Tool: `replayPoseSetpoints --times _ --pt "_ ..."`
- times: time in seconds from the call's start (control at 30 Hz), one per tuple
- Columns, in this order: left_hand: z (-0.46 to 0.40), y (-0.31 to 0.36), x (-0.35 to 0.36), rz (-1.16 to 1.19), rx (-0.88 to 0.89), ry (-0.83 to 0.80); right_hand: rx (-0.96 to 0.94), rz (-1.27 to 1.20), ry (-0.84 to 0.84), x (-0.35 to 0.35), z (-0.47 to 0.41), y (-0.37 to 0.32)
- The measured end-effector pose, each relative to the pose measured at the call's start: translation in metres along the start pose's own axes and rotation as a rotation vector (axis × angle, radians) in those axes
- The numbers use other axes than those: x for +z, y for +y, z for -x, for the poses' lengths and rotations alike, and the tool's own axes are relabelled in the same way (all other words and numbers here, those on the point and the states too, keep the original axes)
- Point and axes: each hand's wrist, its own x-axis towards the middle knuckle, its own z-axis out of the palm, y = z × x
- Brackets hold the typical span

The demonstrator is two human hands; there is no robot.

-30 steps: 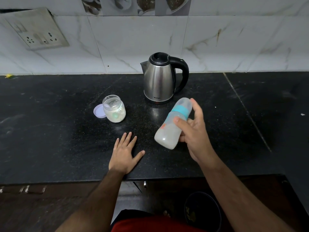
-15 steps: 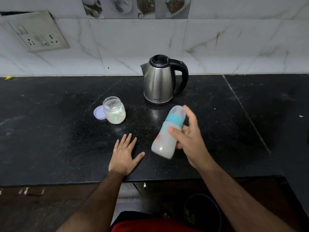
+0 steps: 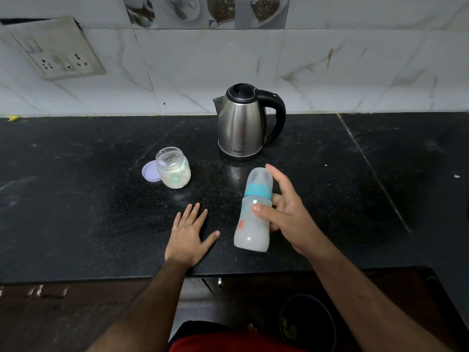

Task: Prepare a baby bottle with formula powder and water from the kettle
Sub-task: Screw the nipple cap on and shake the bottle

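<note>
My right hand (image 3: 286, 214) grips a capped baby bottle (image 3: 252, 217) with a teal collar and cloudy white liquid, held almost upright just above the black counter (image 3: 76, 212). Flat on the counter to the left of the bottle lies my left hand (image 3: 187, 235), fingers spread and holding nothing. A steel kettle (image 3: 241, 125) with a black handle stands behind the bottle, lid down. An open clear jar (image 3: 173, 171) of white powder sits left of the kettle, with a green scoop inside. Its lilac lid (image 3: 149, 171) lies beside it.
A tiled wall with a socket plate (image 3: 55, 54) rises behind the counter. The counter's front edge runs just under my wrists. Below it are drawer handles (image 3: 35, 292) at left and a dark bin (image 3: 307, 323) on the floor.
The bottle has swung from a steep tilt to nearly upright and come lower and closer to me in my right hand. My left hand has stayed flat.
</note>
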Motion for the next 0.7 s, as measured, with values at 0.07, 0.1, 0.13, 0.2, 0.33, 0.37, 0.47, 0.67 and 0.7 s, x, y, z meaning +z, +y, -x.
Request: replayPoseSetpoints --times 0.07,0.1,0.13,0.2,0.33,0.37,0.47,0.67,0.7 --pt "0.000 0.000 0.000 0.008 0.000 0.003 -0.032 -0.089 0.100 -0.002 -0.004 -0.004" --pt "0.000 0.000 0.000 0.012 0.000 0.007 -0.045 -0.136 0.182 -0.003 -0.006 -0.007" --pt "0.000 0.001 0.000 0.014 0.000 0.008 -0.054 -0.177 0.256 -0.004 -0.008 -0.008" --pt "0.001 0.001 0.000 0.019 0.001 0.011 -0.054 -0.215 0.316 -0.004 -0.010 -0.005" --pt "0.000 0.001 0.000 0.021 0.000 0.012 0.021 -0.063 0.120 0.000 -0.002 0.002" --pt "0.000 0.000 0.000 0.017 0.000 0.011 0.024 -0.030 0.079 0.000 -0.001 0.001" --pt "0.000 0.000 0.001 0.014 0.000 0.012 -0.017 -0.131 0.198 -0.004 -0.007 -0.005" --pt "0.000 0.000 0.002 0.015 -0.001 0.019 -0.002 -0.145 0.242 -0.008 -0.009 0.000" --pt "0.000 0.000 0.001 0.014 -0.004 0.017 0.023 -0.068 0.161 -0.008 -0.006 0.002"
